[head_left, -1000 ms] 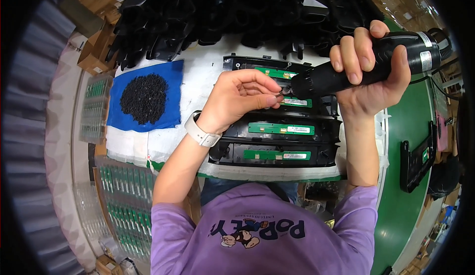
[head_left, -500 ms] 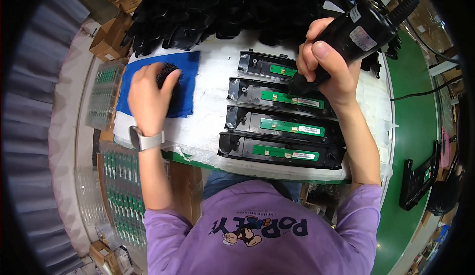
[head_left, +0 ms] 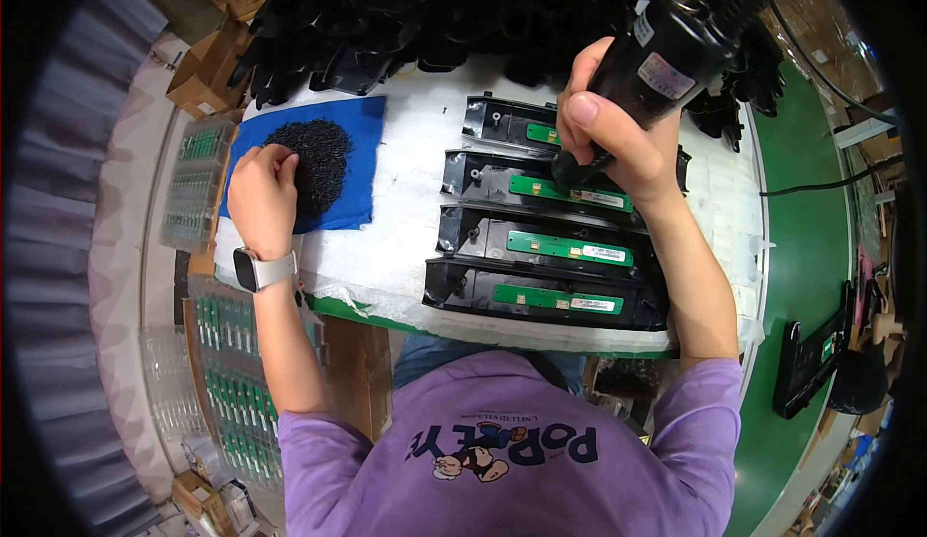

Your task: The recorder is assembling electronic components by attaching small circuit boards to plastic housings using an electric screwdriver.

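My right hand (head_left: 632, 146) grips a black electric screwdriver (head_left: 666, 59), its cord rising at the top right. The tool's lower end is over the green circuit board (head_left: 526, 186) in the second black plastic housing (head_left: 463, 172) from the back. On the left, a heap of small black screws (head_left: 323, 162) is spread on a blue cloth (head_left: 365, 127). At the heap's near left edge is my left hand (head_left: 259, 201), thumb and fingers pinched together. Whatever lies between those fingertips is too small to make out.
Three more black housings with green boards lie in the same row, including the nearest one (head_left: 449, 286). Many black plastic parts (head_left: 386, 15) are piled at the back. Trays of boards (head_left: 232, 373) stand at left. Another black housing (head_left: 806, 368) rests on the green surface at right.
My left hand has drawn back toward the cloth's left side, uncovering the heap, and its fingers have closed to a pinch. My right hand and the screwdriver have shifted slightly left.
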Demonstrator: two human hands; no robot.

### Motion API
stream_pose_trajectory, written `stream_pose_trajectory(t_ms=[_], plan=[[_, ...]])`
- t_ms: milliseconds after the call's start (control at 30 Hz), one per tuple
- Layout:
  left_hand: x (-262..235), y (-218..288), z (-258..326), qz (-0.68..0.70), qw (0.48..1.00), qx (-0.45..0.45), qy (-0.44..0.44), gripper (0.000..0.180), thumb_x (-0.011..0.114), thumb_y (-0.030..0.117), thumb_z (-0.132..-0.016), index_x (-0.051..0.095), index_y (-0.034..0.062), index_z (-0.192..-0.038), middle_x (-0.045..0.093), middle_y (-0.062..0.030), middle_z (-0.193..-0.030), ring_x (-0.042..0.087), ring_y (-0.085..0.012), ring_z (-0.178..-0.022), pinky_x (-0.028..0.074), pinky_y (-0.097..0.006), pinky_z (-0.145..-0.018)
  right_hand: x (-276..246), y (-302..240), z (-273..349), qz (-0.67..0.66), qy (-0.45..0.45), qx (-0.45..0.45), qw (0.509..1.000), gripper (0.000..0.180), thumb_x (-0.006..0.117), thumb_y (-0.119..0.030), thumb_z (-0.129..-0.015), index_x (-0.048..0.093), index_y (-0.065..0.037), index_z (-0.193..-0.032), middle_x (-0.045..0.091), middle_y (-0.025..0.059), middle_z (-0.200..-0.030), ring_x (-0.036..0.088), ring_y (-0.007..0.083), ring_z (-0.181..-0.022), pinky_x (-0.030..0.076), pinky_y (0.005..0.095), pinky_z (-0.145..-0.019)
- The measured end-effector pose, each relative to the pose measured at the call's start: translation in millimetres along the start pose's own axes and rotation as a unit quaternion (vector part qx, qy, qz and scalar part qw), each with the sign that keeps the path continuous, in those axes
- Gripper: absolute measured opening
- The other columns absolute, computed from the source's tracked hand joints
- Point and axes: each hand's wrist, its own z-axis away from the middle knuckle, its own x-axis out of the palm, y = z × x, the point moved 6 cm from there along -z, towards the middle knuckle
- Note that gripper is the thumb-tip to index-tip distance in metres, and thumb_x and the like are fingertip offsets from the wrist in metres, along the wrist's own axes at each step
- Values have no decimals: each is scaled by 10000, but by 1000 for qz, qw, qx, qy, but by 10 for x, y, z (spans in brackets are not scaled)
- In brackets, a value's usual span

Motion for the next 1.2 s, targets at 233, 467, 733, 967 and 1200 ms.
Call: stream_pose_trajectory(t_ms=[233, 467, 733, 967, 1200], plan=[[-1, 88, 11, 87, 995, 14, 39, 94, 674, 108, -798, 676, 18, -827, 624, -116, -727, 600, -259, -622, 462, -337, -583, 0, -8, -3, 10, -2, 8, 1000, 197, 658, -130, -767, 504, -15, -813, 522, 48, -579, 462, 95, -422, 373, 216, -423], [286, 849, 253, 582, 796, -40, -163, 92, 691, 51, -818, 690, -23, -872, 683, -45, -786, 622, -79, -709, 488, -206, -642, -16, -197, 53, -36, 10, -29, 999, 241, 625, -168, -799, 495, -19, -936, 467, 16, -557, 438, 109, -419, 362, 242, -419], [210, 1667, 556, 760, 573, -30, -304, 97, 631, 20, -864, 670, -46, -924, 681, -120, -871, 661, -148, -751, 544, -243, -668, -195, -711, 191, -334, -37, -171, 926, 357, 601, -341, -851, 507, -56, -1045, 477, -17, -660, 465, 96, -506, 397, 289, -612], [217, 1741, 580, 773, 551, -22, -314, 131, 648, 50, -856, 653, -55, -933, 680, -148, -865, 671, -176, -739, 562, -277, -661, -189, -763, 242, -343, -41, -178, 921, 354, 596, -345, -853, 503, -64, -1046, 484, -20, -664, 470, 94, -500, 408, 287, -604], [246, 1742, 599, 769, 548, -21, -329, 128, 661, 45, -845, 651, -56, -923, 679, -145, -844, 671, -181, -735, 561, -274, -654, -157, -729, 268, -326, -43, -158, 931, 368, 588, -352, -861, 477, -67, -1064, 499, -12, -683, 484, 98, -512, 420, 289, -610]])
